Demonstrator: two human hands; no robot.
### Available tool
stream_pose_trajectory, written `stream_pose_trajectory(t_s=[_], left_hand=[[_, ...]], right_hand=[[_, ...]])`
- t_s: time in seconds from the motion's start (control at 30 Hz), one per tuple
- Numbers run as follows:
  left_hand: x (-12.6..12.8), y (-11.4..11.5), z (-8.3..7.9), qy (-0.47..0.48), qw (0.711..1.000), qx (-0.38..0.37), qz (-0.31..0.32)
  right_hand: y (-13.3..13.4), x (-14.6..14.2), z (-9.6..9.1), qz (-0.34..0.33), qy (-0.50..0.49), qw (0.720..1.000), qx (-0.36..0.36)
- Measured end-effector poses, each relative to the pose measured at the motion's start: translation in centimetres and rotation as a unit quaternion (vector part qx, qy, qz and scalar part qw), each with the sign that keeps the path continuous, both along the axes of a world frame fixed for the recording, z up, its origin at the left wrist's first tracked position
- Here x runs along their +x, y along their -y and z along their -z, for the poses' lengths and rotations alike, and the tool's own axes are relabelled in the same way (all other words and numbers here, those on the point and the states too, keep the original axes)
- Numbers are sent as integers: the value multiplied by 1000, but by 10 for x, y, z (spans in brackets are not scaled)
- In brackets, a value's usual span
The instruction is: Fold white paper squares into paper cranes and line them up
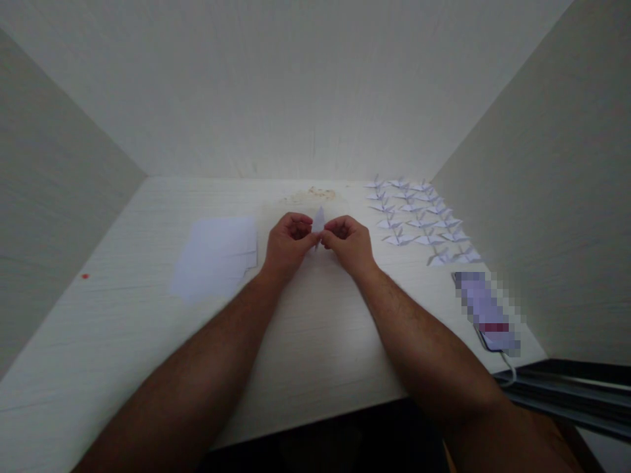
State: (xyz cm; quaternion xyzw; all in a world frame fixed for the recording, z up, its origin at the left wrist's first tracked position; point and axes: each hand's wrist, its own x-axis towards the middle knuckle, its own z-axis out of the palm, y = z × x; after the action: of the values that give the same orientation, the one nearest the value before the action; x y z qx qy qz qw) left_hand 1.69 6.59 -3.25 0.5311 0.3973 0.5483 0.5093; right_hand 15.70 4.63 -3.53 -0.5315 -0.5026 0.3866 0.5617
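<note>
A small folded piece of white paper (pixel 319 218), narrow and pointed at its top, is held upright over the middle of the table. My left hand (pixel 292 242) pinches it from the left with thumb and fingertips. From the right, my right hand (pixel 349 240) pinches the same paper, the two thumbs almost touching. Fingertips cover the paper's lower part. To the left of my hands lie white paper sheets (pixel 217 253), stacked unevenly. Several folded paper cranes (pixel 419 223) stand in rows to the right.
A phone (pixel 486 310) with a blurred-out screen lies near the right edge, a white cable (pixel 511 369) running from it. Walls enclose the white table (pixel 315 355) at the back and both sides. Brownish marks (pixel 320 193) show behind my hands, and a red spot (pixel 85 276) at far left.
</note>
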Motion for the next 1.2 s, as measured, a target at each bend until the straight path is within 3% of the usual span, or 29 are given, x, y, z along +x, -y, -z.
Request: stream_pose_trajectory(t_s=[0.53,1.2], left_hand=[[-2,0,1,-28,999,-28,1],[-2,0,1,11,998,-57,32]], right_hand=[[-2,1,-3,-54,-23,998,-31],[-1,5,0,-105,-70,992,-9]])
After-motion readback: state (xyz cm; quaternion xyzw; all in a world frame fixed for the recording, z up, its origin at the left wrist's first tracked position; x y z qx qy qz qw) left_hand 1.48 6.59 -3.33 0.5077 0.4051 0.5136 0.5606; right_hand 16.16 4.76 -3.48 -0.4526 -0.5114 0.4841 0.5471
